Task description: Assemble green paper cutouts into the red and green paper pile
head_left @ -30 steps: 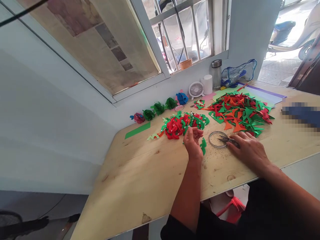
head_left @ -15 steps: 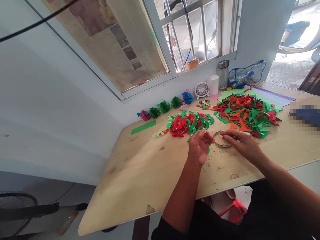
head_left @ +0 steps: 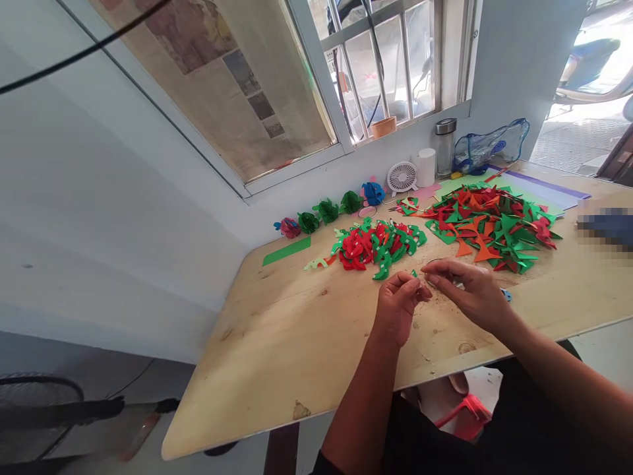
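Note:
My left hand (head_left: pixel 399 302) is closed in a pinch above the table, its thumb against the curled fingers. Close beside it on the right, my right hand (head_left: pixel 469 290) also pinches, fingertips almost meeting the left ones. What lies between the fingertips is too small to make out. A small green paper bit (head_left: pixel 414 273) shows just behind the left fingertips. The thin grey ring is mostly hidden behind my right hand. Beyond my left hand is a pile of red and green curved paper pieces (head_left: pixel 356 247) with small white patches.
A large heap of red, orange and green paper scraps (head_left: pixel 487 227) covers the right side. Folded paper balls (head_left: pixel 328 210), a small white fan (head_left: pixel 402 178) and a glass bottle (head_left: pixel 445 148) line the wall. A green strip (head_left: pixel 287 251) lies on the wooden table (head_left: pixel 277 343).
My left hand has gone from loosely open to a pinch, and both hands have drawn together. The ring, plainly visible before, is now mostly covered. A small blue item shows beside my right wrist.

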{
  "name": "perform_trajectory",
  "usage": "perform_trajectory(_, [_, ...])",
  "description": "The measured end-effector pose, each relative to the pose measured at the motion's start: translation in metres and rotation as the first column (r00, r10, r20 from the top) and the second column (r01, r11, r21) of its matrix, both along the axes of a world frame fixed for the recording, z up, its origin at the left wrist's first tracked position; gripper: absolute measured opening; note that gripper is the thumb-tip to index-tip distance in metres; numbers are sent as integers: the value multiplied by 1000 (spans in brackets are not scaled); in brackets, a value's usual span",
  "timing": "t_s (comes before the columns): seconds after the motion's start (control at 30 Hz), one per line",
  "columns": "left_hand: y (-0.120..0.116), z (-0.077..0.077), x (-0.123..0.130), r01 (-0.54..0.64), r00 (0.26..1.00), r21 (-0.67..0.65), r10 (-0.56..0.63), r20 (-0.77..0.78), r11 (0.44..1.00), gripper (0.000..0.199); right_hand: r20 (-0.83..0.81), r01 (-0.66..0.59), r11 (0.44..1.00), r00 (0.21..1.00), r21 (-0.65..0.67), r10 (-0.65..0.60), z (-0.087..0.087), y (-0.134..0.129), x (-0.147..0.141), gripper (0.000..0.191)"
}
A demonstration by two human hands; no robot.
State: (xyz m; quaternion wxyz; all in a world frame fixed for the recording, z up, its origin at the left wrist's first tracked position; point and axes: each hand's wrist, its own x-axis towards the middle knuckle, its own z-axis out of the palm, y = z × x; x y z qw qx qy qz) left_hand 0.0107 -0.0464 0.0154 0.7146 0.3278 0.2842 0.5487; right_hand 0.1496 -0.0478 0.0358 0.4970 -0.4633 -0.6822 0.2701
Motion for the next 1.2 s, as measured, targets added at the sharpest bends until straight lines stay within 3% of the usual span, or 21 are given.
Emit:
perform_trajectory(0.17, [-3, 0, -2, 22, 999, -32, -23, -38, 999, 18, 128, -115, 977, 987, 178, 93, 6, -2, 3, 18])
perform_trajectory(0.33, [-4, -2, -1, 83, 996, -81, -81, 30, 993, 17, 202, -168, 951, 972, 259, 117, 3, -1, 5, 19])
perform_trajectory(0.7, [-9, -3, -1, 134, 991, -103, -132, 25, 986, 24, 277, -147, 954, 958, 263, 72, -3, -2, 7, 15])
perform_trajectory(0.8, [-9, -6, -7, 34, 989, -11, -36, -144, 999, 28, 239, -73, 979, 971, 190, 26, -9, -1, 11, 14])
perform_trajectory(0.83, [-9, -8, -10, -39, 964, 42, 49, -260, 998, 27, 211, -25, 988, 977, 153, -8, -13, -1, 13, 13])
perform_trajectory(0.9, [-10, -12, -16, -148, 827, 196, 229, -513, 969, 22, 161, 68, 996, 984, 56, -76, -20, 0, 17, 14])
perform_trajectory(1.03, [-11, -23, -23, 45, 490, 490, 408, -770, 870, 10, 69, 120, 989, 991, -86, -115, -35, -1, 23, 20])
perform_trajectory(1.1, [-12, -28, -22, 132, 387, 523, 442, -809, 842, 10, 30, 109, 985, 994, -132, -106, -40, -1, 25, 23])
perform_trajectory(1.2, [-10, -35, -19, 151, 300, 508, 450, -841, 848, 15, 6, 110, 976, 994, -190, -111, -45, -1, 28, 25])
